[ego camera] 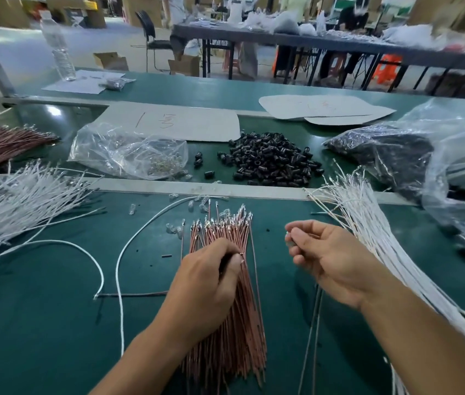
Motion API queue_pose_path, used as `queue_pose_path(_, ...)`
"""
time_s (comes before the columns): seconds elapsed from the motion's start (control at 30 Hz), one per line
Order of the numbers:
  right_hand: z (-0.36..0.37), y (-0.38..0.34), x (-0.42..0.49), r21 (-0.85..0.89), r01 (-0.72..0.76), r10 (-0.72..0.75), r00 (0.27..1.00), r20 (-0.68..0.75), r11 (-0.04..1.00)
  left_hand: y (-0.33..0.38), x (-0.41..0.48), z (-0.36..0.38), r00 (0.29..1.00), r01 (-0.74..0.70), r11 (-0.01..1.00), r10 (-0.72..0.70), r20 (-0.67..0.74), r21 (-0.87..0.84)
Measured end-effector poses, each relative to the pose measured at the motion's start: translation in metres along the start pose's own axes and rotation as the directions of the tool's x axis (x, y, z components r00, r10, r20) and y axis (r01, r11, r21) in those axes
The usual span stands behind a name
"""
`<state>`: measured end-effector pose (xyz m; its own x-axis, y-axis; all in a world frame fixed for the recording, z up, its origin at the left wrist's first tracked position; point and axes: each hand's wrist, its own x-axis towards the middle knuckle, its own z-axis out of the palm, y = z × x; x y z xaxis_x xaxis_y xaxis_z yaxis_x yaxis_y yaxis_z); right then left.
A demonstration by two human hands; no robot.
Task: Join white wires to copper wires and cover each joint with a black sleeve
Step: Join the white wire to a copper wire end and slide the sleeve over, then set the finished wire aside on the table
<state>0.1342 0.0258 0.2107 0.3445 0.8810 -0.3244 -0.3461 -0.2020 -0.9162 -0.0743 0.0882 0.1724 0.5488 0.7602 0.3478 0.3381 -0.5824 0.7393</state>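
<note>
A bundle of copper wires (pixel 225 232) lies fanned out on the green table in front of me. My left hand (pixel 208 277) rests on this bundle, thumb and fingers pinched on one copper wire near its tip. My right hand (pixel 328 258) hovers to the right of the bundle, fingers closed on the end of a white wire that hangs down below the palm. More white wires (pixel 373 223) lie in a thick bundle to the right. A heap of black sleeves (pixel 271 161) sits beyond the metal strip.
Another white wire pile (pixel 17 195) spreads at the left, and two joined wires (pixel 117 269) curve across the mat. A clear bag of small terminals (pixel 140 158) sits at middle left, a bag of black sleeves (pixel 390 155) at the right. A water bottle (pixel 59 49) stands far left.
</note>
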Motion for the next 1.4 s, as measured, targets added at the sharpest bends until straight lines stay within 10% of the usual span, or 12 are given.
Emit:
queue_pose_path(0.5,0.019,0.051,-0.007,-0.204,0.469,-0.43,0.878,0.211,0.859,0.005,0.002,0.005,0.997,-0.06,0.998,0.061,-0.037,0.018)
queue_pose_path(1.4,0.019,0.06,-0.001,-0.391,0.565,-0.534,0.823,0.196,0.727,0.002,0.001,0.004,0.996,-0.034,0.999,0.034,-0.08,0.007)
